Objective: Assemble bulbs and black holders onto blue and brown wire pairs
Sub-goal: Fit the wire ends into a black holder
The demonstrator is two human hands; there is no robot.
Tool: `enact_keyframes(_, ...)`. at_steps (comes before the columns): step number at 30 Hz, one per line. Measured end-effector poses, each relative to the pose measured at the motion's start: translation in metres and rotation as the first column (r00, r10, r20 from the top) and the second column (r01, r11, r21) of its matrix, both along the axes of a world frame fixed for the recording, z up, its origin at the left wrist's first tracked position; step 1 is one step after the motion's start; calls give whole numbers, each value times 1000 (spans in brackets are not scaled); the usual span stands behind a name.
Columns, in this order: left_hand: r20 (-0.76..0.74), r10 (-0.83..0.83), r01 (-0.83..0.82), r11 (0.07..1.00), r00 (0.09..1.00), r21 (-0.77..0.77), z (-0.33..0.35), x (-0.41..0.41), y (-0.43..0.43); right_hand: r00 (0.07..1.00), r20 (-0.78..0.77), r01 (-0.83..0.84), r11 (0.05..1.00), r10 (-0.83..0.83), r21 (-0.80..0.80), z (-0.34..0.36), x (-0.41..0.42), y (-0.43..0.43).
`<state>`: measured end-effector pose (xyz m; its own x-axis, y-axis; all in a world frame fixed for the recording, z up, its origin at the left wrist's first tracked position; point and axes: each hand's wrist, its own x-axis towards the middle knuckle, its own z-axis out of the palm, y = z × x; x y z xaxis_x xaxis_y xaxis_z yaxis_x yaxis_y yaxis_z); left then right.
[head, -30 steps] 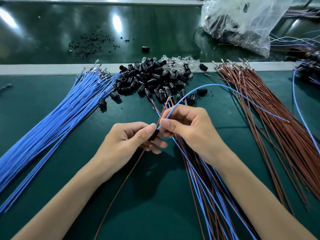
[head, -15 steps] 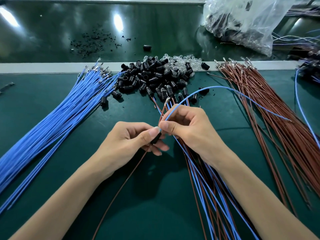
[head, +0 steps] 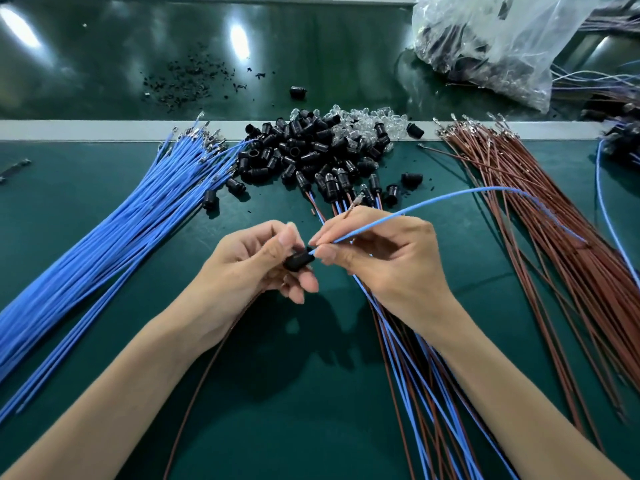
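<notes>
Our left hand (head: pixel 256 261) pinches a black holder (head: pixel 298 259); our right hand (head: pixel 384 258) pinches a blue wire (head: pixel 450 195) at the holder's end.

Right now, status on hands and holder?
Left hand pinching black holder. Right hand pinching blue wire, tip at holder. Nothing in the way.

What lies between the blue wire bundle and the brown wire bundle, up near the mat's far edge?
A heap of black holders mixed with clear bulbs, seen in the head view.
</notes>
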<state>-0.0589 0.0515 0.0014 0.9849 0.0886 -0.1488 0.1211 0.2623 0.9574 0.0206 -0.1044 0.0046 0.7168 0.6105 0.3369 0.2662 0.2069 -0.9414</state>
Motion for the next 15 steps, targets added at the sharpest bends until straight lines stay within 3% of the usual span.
enact_keyframes(3, 48, -9, 13, 997, 999, -74, -1, -1, 0, 991, -60, 123, 992, -123, 9, -1, -2, 2)
enact_keyframes(8, 143, 176, -193, 974, 974, 118, -7, -1, -13, 974, -130, 183, 983, -183, -13, -3, -1, 3)
enact_keyframes(15, 277, 385, -448, 868, 880, 215, -10, -3, -24, 966, -169, 196, 980, -197, -19, -3, 0, 2)
